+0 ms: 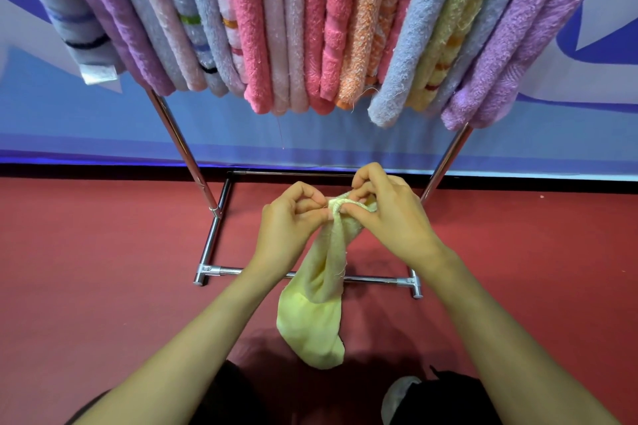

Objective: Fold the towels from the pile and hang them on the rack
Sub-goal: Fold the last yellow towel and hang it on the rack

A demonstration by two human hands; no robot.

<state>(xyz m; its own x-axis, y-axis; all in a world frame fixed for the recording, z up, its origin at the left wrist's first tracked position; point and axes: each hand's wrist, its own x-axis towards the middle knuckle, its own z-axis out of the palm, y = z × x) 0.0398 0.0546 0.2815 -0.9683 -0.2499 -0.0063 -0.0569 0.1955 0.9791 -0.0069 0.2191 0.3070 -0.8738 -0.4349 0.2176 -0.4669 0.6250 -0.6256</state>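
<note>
Both hands pinch the top edge of the yellow towel (316, 314) close together, left hand (288, 221) at nine o'clock of the bunched edge, right hand (386, 214) at three. The towel hangs slack, long axis running twelve to six toward the red floor (103, 269). The rack (186, 155), already crowded with hung towels (276, 28), stands at twelve o'clock, about equally near either hand.

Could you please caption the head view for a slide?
Left hand and right hand pinch the top of a yellow towel before a rack full of towels.

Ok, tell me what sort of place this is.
Probably a staged indoor work area: a chrome rack packed with folded towels stands on red floor before a printed blue banner.
</note>
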